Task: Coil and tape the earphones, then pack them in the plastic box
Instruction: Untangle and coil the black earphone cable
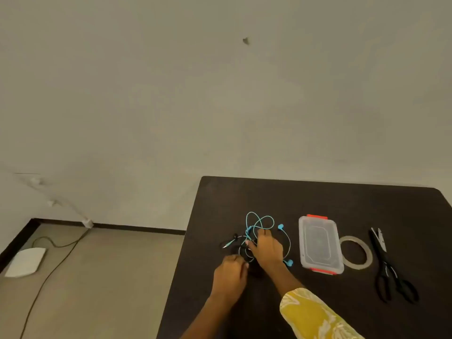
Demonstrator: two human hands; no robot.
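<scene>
Tangled light-blue earphones (259, 221) lie on the dark table (318, 199), mixed with a black cable that is hard to make out against the surface. My right hand (265, 248) lies on the tangle with curled fingers over the cables. My left hand (231, 270) sits at the near side of the tangle, fingers curled at the black cable; what it holds is hidden. A clear plastic box (319, 244) with red clips stands closed to the right. Beside it lies a roll of tape (355, 252).
Black scissors (389, 270) lie right of the tape. The table's left edge drops to the floor, where a white device (25, 261) and a dark cord (49, 272) lie near the wall.
</scene>
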